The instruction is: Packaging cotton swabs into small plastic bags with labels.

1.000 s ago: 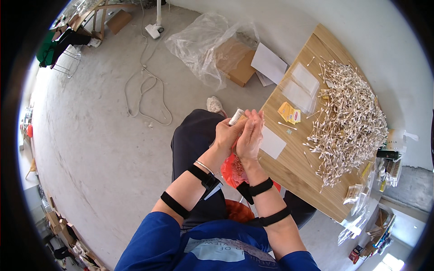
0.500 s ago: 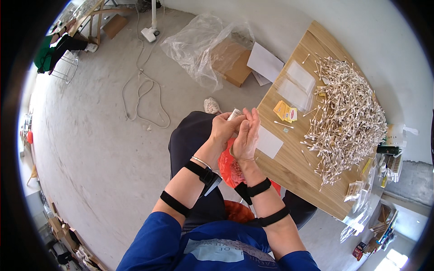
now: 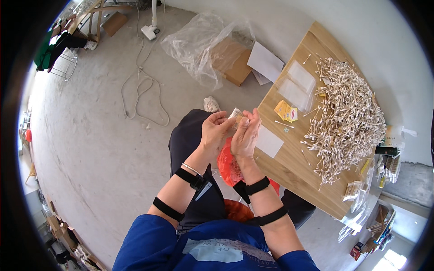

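Note:
My left hand (image 3: 216, 134) and my right hand (image 3: 246, 135) are raised together over my lap, both closed on a small clear packet of cotton swabs (image 3: 236, 114). The packet's top sticks out between my fingertips. A red plastic bag (image 3: 228, 165) lies on my lap just under my wrists. To the right stands a wooden table (image 3: 298, 167) with a big heap of loose cotton swabs (image 3: 346, 117). A white card (image 3: 269, 141) lies on the table edge close to my right hand.
Yellow label cards (image 3: 286, 111) and clear flat bags (image 3: 296, 85) lie on the table. Filled packets (image 3: 353, 190) sit at its near right end. On the concrete floor are a crumpled plastic sheet (image 3: 199, 40), a cardboard box (image 3: 233, 63) and a white cable (image 3: 140, 97).
My hands have stayed together on the packet, fingers shifting slightly around it. The view has tilted a little; nothing on the table has moved.

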Available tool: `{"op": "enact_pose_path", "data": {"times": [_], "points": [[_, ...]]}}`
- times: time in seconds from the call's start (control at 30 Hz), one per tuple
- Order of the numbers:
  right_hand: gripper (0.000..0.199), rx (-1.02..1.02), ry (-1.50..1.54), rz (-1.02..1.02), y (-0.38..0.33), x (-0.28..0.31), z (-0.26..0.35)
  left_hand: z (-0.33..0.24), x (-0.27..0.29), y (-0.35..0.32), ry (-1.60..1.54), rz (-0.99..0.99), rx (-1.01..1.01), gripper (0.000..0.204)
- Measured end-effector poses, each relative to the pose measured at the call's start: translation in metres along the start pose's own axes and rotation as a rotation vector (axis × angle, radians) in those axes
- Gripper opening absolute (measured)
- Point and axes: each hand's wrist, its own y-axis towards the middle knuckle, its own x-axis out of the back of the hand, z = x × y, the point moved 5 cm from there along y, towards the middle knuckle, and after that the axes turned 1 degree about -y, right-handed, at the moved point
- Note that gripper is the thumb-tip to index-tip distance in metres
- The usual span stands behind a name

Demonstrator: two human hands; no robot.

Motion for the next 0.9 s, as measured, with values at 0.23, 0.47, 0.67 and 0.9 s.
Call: {"op": "enact_pose_path", "data": {"times": [0.23,0.47,0.67,0.9], "points": [[0.059,-0.036,0.007,0.062,-0.001,0.001,0.0,0.017,-0.005,-0.006,-0.092,0.046,0.096,0.042],[0.056,-0.047,0.056,0.039,-0.002,0.0,-0.003,0.014,-0.006,0.005,0.033,0.132,0.07,0.044],[0.052,-0.101,0.104,0.042,-0.003,0.001,-0.002,-0.006,-0.002,0.042,0.288,0.193,-0.039,0.031],[0.052,-0.146,0.172,0.056,-0.002,0.001,0.002,0.006,-0.015,0.059,0.729,0.338,-0.119,0.029]]}}
